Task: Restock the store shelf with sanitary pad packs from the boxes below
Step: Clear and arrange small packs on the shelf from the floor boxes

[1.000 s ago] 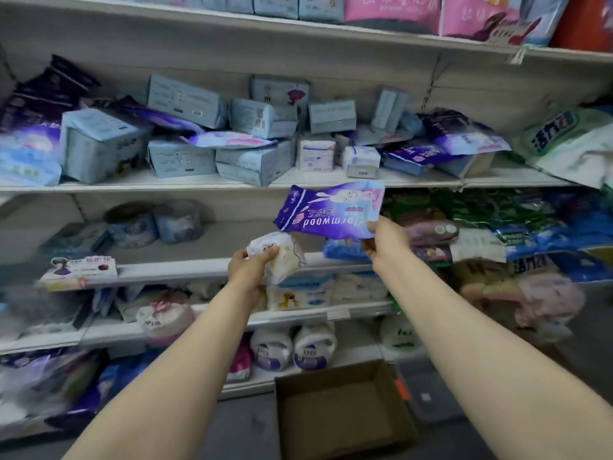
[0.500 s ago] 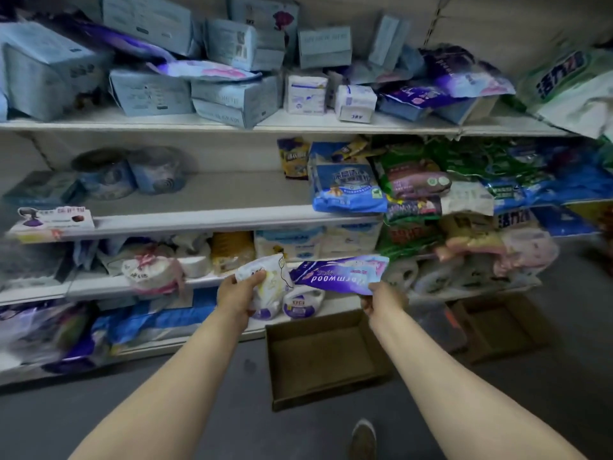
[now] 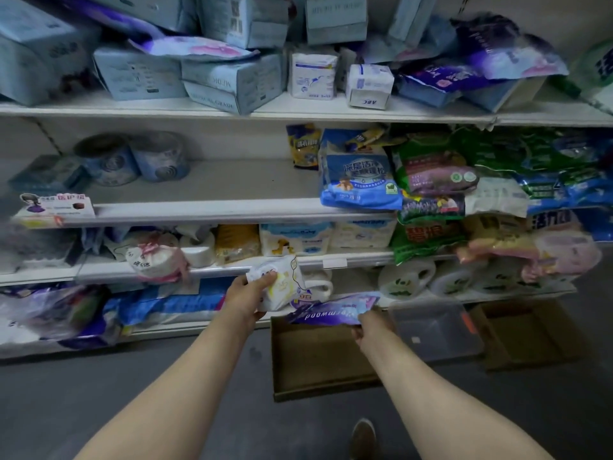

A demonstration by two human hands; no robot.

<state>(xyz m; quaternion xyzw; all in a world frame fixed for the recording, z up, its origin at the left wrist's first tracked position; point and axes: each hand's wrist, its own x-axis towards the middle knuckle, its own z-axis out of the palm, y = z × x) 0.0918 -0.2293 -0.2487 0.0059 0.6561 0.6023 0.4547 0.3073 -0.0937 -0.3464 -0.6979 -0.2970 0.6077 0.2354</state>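
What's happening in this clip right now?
A person stands at a store shelf, each hand holding a pad pack. The left hand grips a white pack; the right hand pinches a purple pack over an open cardboard box on the floor. Neither pack is shelved yet.

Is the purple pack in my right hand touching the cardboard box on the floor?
Cannot tell. In the head view the purple pack, held by the right hand, overlaps the cardboard box rim, but the single view shows neither a gap nor contact.
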